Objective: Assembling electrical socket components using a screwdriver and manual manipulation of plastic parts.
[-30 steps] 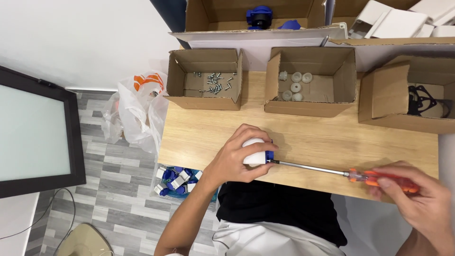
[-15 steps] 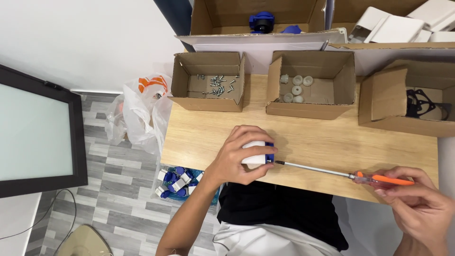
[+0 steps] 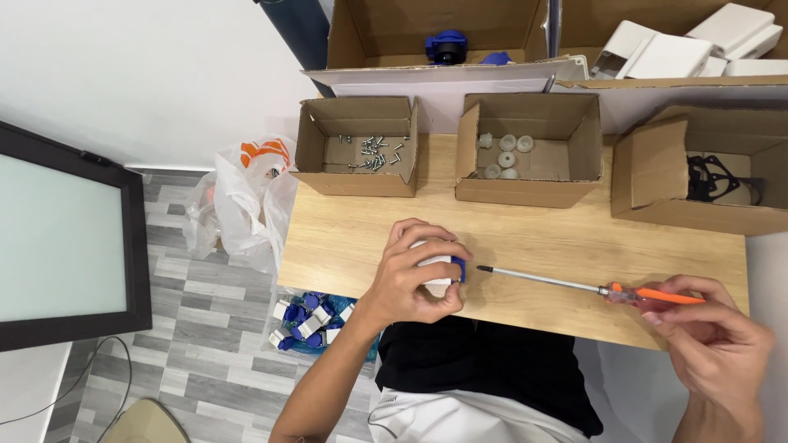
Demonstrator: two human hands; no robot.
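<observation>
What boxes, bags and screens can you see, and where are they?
Screw box: brown cardboard, open, back left of table.
Cap box: brown cardboard, open, back middle.
Ring box: brown cardboard, open, back right.
Plastic bag: white with orange, on floor left of table.
Screen: black frame, pale blank face, far left.

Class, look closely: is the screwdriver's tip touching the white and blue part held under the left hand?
Apart. The head view shows bare tabletop between the tip of the screwdriver and the white and blue part under the left hand.
</observation>
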